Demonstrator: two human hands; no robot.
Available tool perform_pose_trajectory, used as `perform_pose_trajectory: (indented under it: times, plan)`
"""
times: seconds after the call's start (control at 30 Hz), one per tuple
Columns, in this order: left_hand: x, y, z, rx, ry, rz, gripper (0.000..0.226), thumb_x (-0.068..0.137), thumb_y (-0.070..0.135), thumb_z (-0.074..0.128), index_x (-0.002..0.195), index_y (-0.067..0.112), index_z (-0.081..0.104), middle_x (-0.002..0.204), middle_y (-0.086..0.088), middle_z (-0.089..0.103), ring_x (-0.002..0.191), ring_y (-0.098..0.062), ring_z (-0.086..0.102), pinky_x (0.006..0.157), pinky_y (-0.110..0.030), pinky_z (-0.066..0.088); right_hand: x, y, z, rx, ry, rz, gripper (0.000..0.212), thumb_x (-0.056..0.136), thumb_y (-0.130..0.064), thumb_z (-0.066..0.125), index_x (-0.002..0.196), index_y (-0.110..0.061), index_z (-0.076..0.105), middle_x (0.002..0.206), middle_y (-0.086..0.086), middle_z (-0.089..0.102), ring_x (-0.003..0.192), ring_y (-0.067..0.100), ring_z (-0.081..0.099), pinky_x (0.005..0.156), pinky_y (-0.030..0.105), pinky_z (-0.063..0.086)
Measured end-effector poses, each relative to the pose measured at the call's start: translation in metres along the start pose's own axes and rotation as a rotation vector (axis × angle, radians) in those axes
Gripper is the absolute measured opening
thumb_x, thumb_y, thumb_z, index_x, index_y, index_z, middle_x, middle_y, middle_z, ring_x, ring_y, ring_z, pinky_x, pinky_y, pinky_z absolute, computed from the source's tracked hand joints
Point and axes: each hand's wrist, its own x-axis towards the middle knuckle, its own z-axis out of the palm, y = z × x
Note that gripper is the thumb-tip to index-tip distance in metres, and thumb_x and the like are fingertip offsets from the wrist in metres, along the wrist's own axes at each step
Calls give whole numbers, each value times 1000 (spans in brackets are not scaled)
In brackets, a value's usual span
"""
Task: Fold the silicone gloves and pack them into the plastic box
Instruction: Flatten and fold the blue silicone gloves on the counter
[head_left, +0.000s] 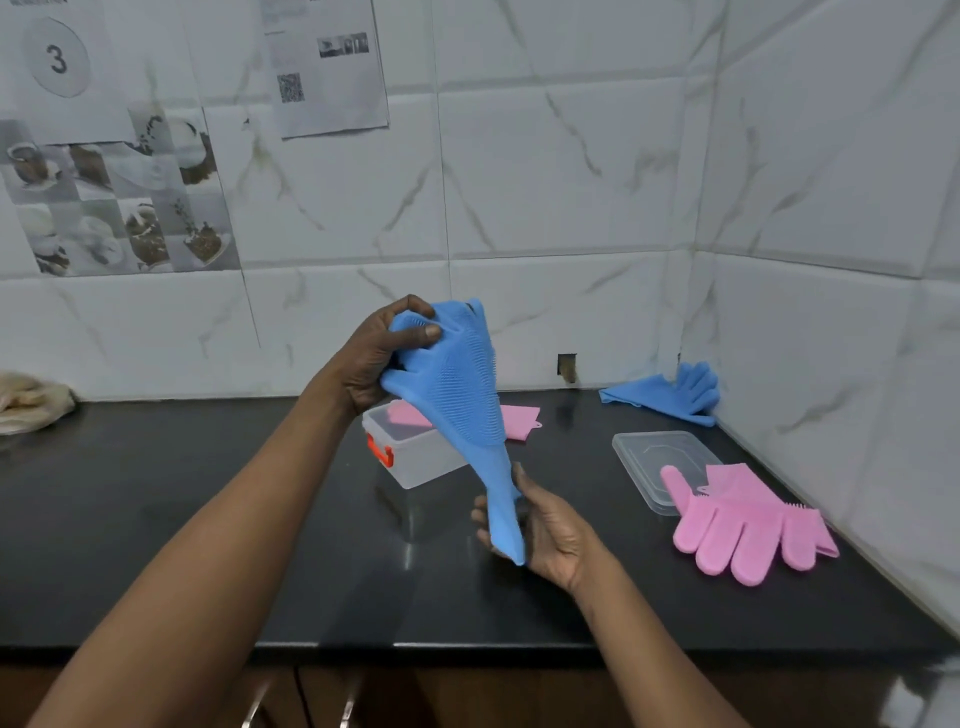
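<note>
I hold a blue silicone glove (460, 395) stretched in the air above the black counter. My left hand (382, 353) grips its finger end, raised high. My right hand (545, 530) grips its cuff end, lower and nearer me. Behind the glove stands the clear plastic box (415, 457) with an orange latch, and a pink glove (511, 421) lies in it, hanging over its far rim. Another pink glove (748, 525) lies flat at the right, partly on the clear lid (649, 457). A second blue glove (670, 392) lies in the back right corner.
The black counter (208, 519) meets tiled walls at the back and right. A beige cloth (31, 400) sits at the far left against the wall. The counter's front edge runs below my arms.
</note>
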Motion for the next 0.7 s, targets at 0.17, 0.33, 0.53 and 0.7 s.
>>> perform_pose_trajectory:
  times: [0.17, 0.33, 0.53, 0.7]
  plan:
    - [-15, 6, -13, -7, 176, 15, 13, 82, 9, 65, 91, 18, 66, 93, -7, 74, 86, -23, 71, 70, -34, 59, -11, -27, -19, 169, 114, -214, 15, 91, 2, 50, 101, 9, 60, 86, 18, 67, 69, 24, 64, 52, 23, 56]
    - [-77, -49, -39, 140, 254, -116, 20, 80, 11, 70, 99, 16, 70, 100, -11, 73, 90, -26, 70, 73, -36, 59, -19, -70, -51, -357, 316, -455, 29, 82, -4, 72, 109, -6, 65, 104, 12, 74, 89, 29, 73, 72, 39, 61]
    - [-128, -140, -45, 304, 486, -358, 43, 74, -9, 69, 113, 11, 64, 101, -24, 70, 86, -32, 68, 78, -42, 58, 1, -26, -68, -983, 603, -438, 24, 82, -7, 73, 105, -5, 65, 94, 9, 68, 86, 26, 67, 76, 37, 54]
    - [-125, -156, -60, 315, 807, -506, 53, 72, -1, 79, 119, 8, 58, 102, -21, 68, 87, -32, 69, 76, -41, 58, 1, -19, -68, -1217, 743, -515, 12, 86, -15, 70, 94, -8, 66, 85, 6, 66, 75, 20, 58, 69, 27, 39]
